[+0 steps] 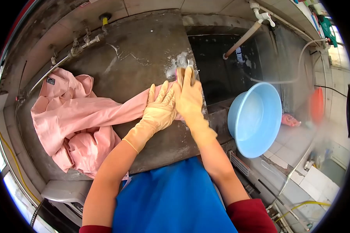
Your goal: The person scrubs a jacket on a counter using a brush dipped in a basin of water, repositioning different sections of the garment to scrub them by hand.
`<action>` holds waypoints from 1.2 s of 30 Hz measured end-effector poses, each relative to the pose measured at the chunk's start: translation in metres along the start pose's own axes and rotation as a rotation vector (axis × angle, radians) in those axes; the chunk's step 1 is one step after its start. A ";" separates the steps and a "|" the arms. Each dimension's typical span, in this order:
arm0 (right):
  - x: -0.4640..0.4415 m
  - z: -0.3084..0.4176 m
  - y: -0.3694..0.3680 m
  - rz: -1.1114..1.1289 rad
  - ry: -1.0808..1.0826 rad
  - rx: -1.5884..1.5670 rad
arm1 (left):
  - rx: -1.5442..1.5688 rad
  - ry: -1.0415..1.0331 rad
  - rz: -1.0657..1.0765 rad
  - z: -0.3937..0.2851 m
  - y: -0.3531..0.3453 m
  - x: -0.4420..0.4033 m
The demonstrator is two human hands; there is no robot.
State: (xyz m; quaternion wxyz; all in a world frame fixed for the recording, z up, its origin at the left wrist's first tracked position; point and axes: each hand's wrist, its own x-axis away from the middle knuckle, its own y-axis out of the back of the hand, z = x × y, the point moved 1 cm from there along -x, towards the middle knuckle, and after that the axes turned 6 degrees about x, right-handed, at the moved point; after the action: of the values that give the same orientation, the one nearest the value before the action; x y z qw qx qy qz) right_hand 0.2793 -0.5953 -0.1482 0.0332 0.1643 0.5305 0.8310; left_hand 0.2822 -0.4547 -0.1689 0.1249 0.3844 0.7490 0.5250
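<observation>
A pink shirt (72, 116) lies on the dark stone slab, bunched at the left, with one sleeve stretched toward the right. My left hand (159, 106), in a pale yellow rubber glove, presses flat on that sleeve with its fingers stretched out. Beside it, my gloved right hand (190, 97) grips a brown-backed scrubbing brush (181, 77) over the sleeve's end. Fingers and glove cover much of the brush, and its bristles are hard to make out. White suds (179, 62) lie on the slab just beyond the brush.
Right of the slab (136, 42) is a dark water-filled basin (217, 73), with a white tap (262, 16) above. A light blue plastic tub (256, 120) stands tilted at the right. Metal pipework (76, 50) runs along the left wall, and a grey plastic stool (64, 191) stands at lower left.
</observation>
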 end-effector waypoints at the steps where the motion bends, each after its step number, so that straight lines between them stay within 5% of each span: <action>1: 0.025 -0.001 0.001 -0.050 0.025 -0.057 | -0.050 0.004 0.059 -0.001 0.005 -0.001; 4: 0.071 -0.007 0.009 -0.131 0.205 -0.193 | -0.058 -0.005 0.056 0.001 0.005 -0.006; 7: 0.009 -0.016 -0.011 -0.016 0.222 0.426 | -0.001 -0.026 -0.021 0.002 -0.011 -0.002; 10: 0.014 -0.012 -0.009 -0.048 0.089 0.166 | 0.031 -0.048 -0.056 0.004 -0.003 -0.003; 13: 0.082 -0.001 0.016 -0.154 0.184 -0.173 | 0.006 -0.022 0.018 0.002 0.000 -0.002; 15: 0.064 -0.014 -0.005 -0.079 0.203 0.129 | 0.015 -0.022 0.006 0.002 -0.007 -0.001; 18: -0.016 -0.012 -0.012 -0.114 0.100 0.166 | -0.002 -0.003 0.016 0.000 -0.007 -0.002; 22: 0.102 -0.025 -0.008 -0.094 0.179 0.037 | -0.029 0.014 0.066 -0.001 0.000 -0.003; 24: 0.063 -0.011 0.007 -0.160 0.299 0.217 | 0.013 0.005 0.027 -0.001 -0.008 -0.002; 26: 0.010 -0.011 -0.004 -0.012 0.152 0.323 | 0.034 0.000 -0.028 -0.001 -0.010 -0.004; 28: -0.002 0.008 0.012 -0.092 -0.081 0.016 | 0.043 0.011 0.043 0.000 -0.008 -0.003; 32: 0.120 -0.015 -0.005 -0.070 0.101 0.013 | -0.046 0.015 0.093 -0.001 -0.003 -0.003; 34: 0.043 -0.020 -0.011 -0.007 0.214 0.406 | -0.113 -0.002 0.052 0.000 -0.010 -0.004; 36: 0.003 -0.009 -0.001 -0.111 0.132 0.130 | -0.039 -0.017 -0.072 0.001 -0.019 -0.003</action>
State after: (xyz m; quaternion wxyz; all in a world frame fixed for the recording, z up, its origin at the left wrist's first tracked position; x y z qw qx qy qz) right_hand 0.2735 -0.6019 -0.1513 0.0334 0.0816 0.5924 0.8008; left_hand 0.2766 -0.4589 -0.1865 0.1574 0.3590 0.7510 0.5314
